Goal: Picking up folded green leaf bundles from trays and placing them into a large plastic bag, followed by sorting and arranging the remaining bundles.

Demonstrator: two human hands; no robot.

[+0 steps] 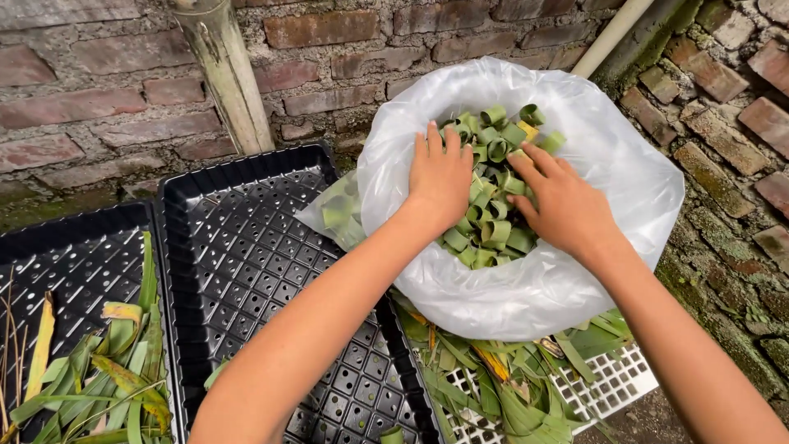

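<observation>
Left hand (440, 177): open, palm down on leaf rings (491, 197) inside plastic bag (575, 271).
Right hand (563, 201): open, fingers in the rings.
Black tray (246, 247) left of bag: 0 rings placed.

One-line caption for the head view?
Both bare hands, left and right, press into green leaf rings inside a white plastic bag.

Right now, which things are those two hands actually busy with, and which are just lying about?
In use:
left hand
right hand
green leaf rings
white plastic bag

Lying about:
black perforated tray
loose leaf strips
white crate
bamboo pole
</observation>
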